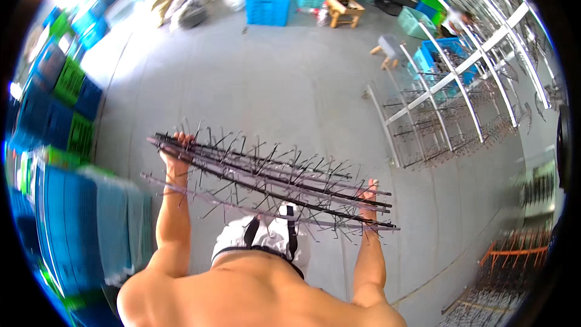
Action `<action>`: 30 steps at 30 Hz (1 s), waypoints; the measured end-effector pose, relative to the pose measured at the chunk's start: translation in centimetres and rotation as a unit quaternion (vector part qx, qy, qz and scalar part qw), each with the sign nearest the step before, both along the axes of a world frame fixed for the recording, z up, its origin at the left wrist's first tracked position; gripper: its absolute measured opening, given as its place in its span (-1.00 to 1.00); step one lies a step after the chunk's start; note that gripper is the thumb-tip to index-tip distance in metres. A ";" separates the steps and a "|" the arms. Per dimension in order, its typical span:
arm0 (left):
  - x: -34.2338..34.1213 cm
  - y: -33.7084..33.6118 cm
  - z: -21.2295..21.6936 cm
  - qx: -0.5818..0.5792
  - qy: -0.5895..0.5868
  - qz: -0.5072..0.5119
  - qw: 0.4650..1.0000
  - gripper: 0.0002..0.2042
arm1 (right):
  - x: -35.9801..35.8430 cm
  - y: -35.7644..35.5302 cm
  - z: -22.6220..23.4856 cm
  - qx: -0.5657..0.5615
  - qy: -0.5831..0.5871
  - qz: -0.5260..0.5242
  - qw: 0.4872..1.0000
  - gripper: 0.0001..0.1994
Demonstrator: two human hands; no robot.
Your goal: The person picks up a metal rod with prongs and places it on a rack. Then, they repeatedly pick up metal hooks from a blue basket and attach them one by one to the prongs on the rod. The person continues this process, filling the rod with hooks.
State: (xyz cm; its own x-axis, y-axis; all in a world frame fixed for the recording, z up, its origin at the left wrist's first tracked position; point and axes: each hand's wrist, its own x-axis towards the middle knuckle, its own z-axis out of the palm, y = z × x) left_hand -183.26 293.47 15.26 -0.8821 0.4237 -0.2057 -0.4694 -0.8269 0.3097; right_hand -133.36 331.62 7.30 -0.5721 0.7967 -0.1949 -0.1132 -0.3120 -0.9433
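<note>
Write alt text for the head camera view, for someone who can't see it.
A bundle of dark rods with small hooks is held across the body between a person's left hand and right hand, above a grey floor. Blue and green crates are stacked at left; a white metal rack is at right.

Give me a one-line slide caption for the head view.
Left hand and right hand support a bundle of long, dark, hook-studded metal rods above the smooth grey floor.

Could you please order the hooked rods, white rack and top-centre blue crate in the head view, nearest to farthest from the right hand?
1. Hooked rods: against the right hand.
2. White rack: ahead, to the right.
3. Blue crate: far ahead, to the left.
</note>
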 end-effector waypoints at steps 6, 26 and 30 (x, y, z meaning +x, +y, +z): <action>-10.5 20.6 -4.6 -0.061 -0.015 -0.024 0.998 -0.65 | -6.1 17.6 -11.0 0.037 0.009 -0.042 0.998 -0.21; -53.5 81.5 -27.0 -0.149 -0.077 -0.118 0.979 -0.71 | -44.7 62.9 -30.0 -0.032 -0.022 -0.166 0.985 -0.35; -59.9 92.2 -32.4 -0.164 0.003 -0.192 0.968 -0.66 | -50.4 70.5 -34.7 -0.055 -0.069 -0.244 0.966 -0.39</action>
State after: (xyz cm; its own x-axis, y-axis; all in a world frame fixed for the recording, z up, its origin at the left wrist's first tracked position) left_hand -243.13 385.68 -17.18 -0.6736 0.6338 -0.3802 -0.7206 -0.4487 0.5286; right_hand -183.79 402.15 -27.42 -0.0956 0.9351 -0.3413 -0.1483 -0.3524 -0.9240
